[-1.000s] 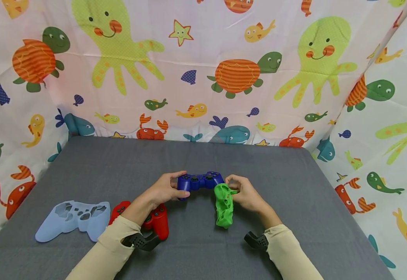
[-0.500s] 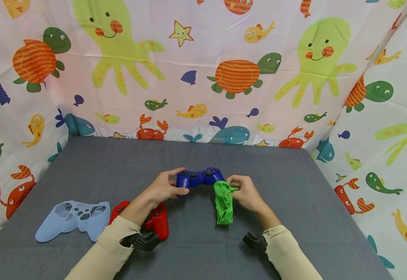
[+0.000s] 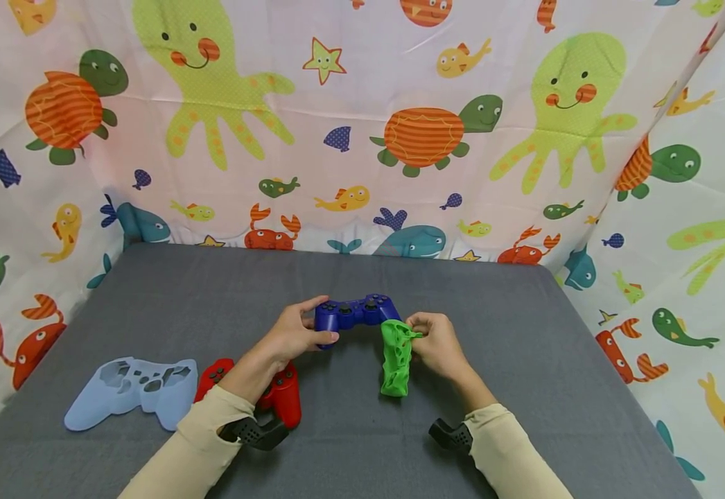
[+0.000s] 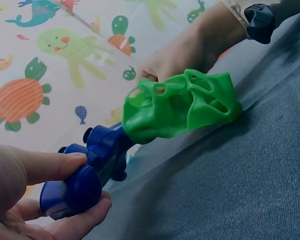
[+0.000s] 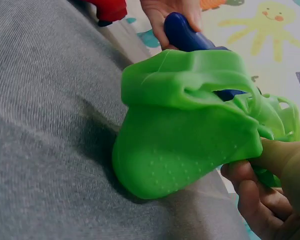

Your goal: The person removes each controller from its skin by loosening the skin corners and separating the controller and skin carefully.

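A blue game controller (image 3: 355, 313) is held above the table by my left hand (image 3: 294, 331). In the left wrist view, thumb and fingers grip one of its handles (image 4: 72, 192). My right hand (image 3: 439, 344) pinches a soft green silicone controller cover (image 3: 396, 357) by its edge, and the rest of the cover hangs down. The cover overlaps the controller's right end, which is hidden behind it in the head view. Dotted texture shows on the cover's handle part (image 5: 160, 165) in the right wrist view.
A light blue silicone controller cover (image 3: 132, 391) lies on the grey table (image 3: 362, 457) at the left. Beside it is a red game controller (image 3: 284, 395), partly hidden under my left forearm. A curtain (image 3: 362, 83) printed with sea animals stands behind the table.
Controller and green cover have risen slightly and moved a little away from me. Both hands keep their hold, and the cover stays at the controller's right end.
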`<state>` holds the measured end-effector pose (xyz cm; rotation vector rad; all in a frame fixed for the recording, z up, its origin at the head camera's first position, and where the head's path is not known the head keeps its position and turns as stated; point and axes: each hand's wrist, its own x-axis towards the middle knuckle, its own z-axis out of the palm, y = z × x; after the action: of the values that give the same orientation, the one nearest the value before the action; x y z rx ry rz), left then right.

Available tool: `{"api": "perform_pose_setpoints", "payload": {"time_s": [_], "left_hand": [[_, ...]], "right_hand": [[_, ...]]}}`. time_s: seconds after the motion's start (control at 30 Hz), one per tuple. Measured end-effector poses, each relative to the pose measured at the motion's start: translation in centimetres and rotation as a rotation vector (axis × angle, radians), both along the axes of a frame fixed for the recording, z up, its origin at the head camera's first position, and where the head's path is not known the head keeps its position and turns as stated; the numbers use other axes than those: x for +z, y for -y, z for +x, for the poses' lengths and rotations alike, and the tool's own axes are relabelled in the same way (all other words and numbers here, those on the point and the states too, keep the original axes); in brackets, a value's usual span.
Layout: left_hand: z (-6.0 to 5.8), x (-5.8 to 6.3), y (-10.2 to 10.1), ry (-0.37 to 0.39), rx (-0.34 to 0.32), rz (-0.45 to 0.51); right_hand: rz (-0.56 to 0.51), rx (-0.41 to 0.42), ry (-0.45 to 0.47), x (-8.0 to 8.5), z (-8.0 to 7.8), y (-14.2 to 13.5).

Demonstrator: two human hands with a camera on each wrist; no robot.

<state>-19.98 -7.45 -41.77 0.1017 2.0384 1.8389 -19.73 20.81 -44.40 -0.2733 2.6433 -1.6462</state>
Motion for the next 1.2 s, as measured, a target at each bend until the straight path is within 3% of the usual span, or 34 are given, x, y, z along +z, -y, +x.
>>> {"api": "perform_pose_setpoints", "payload": {"time_s": [0.33,0.43,0.63,0.8,1.0,1.2], "left_hand": [[0.5,0.3,-0.6,-0.070,0.049,-0.082],[0.5,0.3,-0.7,-0.080,0.060,-0.094],[0.4,0.4,-0.4,-0.097,0.079,-0.106],[0.4,0.8,0.1,-0.072,0.062,-0.061],[0.1,1.1,0.3,-0.069,0.056,0.022],[-0.9,1.2,0.1,-0.082,0.033,0.043]], "right_hand": [[0.058,-0.009,0.015,0.2,0.5,0.3],[0.056,0.058,0.019,0.3,0.5,0.1],[-0.007,0.266,0.066,0.4,0.2,-1.0],[-0.063,0.383,0.114,0.4,0.0,-1.7],[-0.055,0.469,0.145,0.2,-0.1,-2.0],[-0.038,0.482,0.148,0.1,-0.3,-2.3]]}}
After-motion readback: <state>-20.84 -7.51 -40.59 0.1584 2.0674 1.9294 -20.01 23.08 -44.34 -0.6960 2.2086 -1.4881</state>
